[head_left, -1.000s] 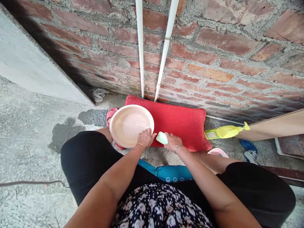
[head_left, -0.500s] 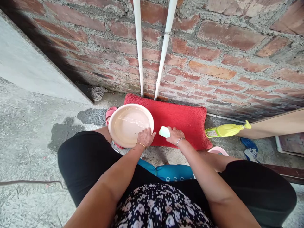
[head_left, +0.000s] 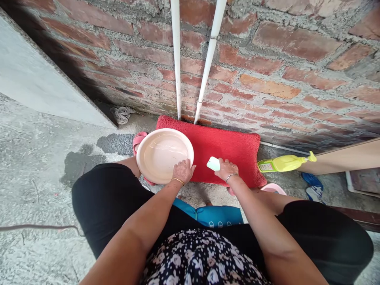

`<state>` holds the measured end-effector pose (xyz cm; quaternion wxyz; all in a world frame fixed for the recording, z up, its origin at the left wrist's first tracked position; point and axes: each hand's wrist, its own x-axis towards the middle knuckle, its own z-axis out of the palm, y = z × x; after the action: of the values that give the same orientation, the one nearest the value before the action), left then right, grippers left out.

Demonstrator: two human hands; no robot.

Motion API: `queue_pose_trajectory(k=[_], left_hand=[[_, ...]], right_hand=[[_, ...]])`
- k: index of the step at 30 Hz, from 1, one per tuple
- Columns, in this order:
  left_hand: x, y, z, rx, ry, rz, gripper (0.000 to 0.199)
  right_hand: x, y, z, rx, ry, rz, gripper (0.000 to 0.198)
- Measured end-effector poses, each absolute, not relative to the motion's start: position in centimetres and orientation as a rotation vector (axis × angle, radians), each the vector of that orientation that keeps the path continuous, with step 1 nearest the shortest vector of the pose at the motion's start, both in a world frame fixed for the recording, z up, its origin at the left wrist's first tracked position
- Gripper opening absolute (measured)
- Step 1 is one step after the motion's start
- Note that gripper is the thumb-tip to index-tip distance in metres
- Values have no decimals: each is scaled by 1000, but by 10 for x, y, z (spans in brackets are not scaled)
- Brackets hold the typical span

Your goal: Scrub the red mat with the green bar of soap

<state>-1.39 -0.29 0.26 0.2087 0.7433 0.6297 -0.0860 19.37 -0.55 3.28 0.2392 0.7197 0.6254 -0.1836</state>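
Note:
On the left part of a red mat stands a round cream basin with clear water in it. My left hand grips the basin's near right rim, fingers over the inside and thumb outside. A pale green, flat-backed scrubbing brush with a small hole at its end is in my right hand, over the middle of the mat. Its underside is hidden. The right hand's fingers are closed round the brush's right end.
A yellow spray bottle lies at the mat's right edge. Below it a pink container shows partly behind my leg. Two white pipes run down the brick wall. A grey rag lies by the wall.
My right hand has moved a little to the right over the mat with the brush. The left hand stays on the basin rim. The view has shifted slightly.

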Motion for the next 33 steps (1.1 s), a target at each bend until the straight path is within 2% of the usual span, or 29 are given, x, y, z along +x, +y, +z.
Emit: queue_pose_trajectory(k=[7, 14, 16, 19, 24, 33], left_hand=[[-14, -4, 5, 2099, 1757, -258, 50], [-14, -4, 3, 2117, 1770, -216, 47], [-14, -4, 1, 2124, 1779, -199, 46], [-14, -4, 0, 2128, 1782, -192, 45], [-16, -3, 0, 2138, 1776, -215, 44], [-14, -1, -2, 2142, 1794, -229, 42]], right_hand=[[137, -19, 24, 1763, 1949, -671, 64], [203, -24, 38, 1882, 1704, -525, 50], [207, -17, 43, 1936, 1708, -508, 53], [181, 0, 41, 1979, 1811, -554, 61], [137, 26, 26, 1979, 1864, -677, 59], [244, -28, 48, 2238, 1450, -618, 53]])
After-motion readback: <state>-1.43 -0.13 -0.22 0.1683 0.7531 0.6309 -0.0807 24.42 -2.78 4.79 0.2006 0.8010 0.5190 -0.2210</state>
